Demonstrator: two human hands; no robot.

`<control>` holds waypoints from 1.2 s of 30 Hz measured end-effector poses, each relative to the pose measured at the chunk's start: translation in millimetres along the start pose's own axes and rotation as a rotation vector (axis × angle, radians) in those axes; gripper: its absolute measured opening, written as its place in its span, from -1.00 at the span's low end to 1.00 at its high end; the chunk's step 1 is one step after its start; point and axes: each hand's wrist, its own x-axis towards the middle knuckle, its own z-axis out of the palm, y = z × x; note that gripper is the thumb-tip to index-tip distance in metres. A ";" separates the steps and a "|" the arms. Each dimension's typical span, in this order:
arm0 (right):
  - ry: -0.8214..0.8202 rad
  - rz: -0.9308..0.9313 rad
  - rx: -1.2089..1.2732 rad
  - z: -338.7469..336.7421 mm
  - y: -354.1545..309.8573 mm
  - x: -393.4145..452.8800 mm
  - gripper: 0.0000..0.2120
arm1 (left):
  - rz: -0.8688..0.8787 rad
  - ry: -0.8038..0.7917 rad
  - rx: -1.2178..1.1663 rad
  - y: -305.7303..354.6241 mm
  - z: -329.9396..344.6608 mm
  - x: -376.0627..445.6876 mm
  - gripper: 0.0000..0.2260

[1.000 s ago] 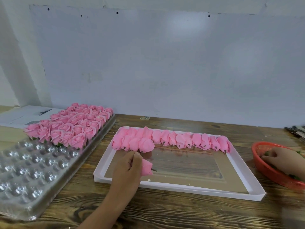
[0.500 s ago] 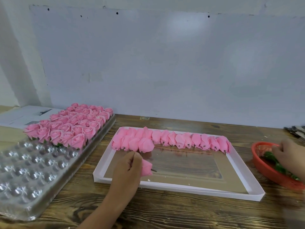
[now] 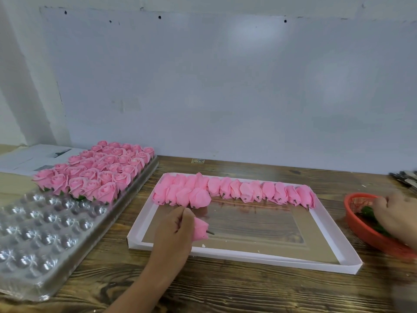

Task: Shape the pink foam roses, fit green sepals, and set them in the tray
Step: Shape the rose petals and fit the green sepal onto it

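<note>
One hand holds a pink rose, the other digs in the red basket.

The left hand [image 3: 173, 233] has its fingers [image 3: 188, 222] wrapped round a pink rose bud [image 3: 200, 229], over the white box [image 3: 270, 256] on the table [image 3: 225, 290]. The right hand [image 3: 397, 215] is blurry in the basket [image 3: 361, 229], fingers touching green sepals [image 3: 367, 211]; its grip I cannot tell. Left of the fingers sits the tray [image 3: 33, 245] with finished roses [image 3: 97, 175].

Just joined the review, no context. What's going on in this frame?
A person is assembling pink foam roses. The left hand grips one unshaped rose bud over the white tray, which holds a row of more buds along its far edge. The right hand is in the red basket, among the green sepals. Finished roses fill the far part of the clear blister tray; its near cups are still unfilled.
</note>
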 end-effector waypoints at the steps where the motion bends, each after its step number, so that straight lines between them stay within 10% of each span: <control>1: -0.014 -0.013 -0.031 -3.1 -3.1 -1.9 -0.52 | -0.005 -0.005 -0.006 0.0 0.1 0.1 -0.68; 8: -0.112 -0.097 -0.009 -8.9 -10.1 -5.3 -0.88 | 0.011 -0.013 0.002 1.3 -0.2 0.0 -0.69; 36: -0.159 -0.214 -0.115 -9.9 -2.4 6.4 -0.81 | -0.008 -0.022 -0.009 1.7 -1.5 0.2 -0.67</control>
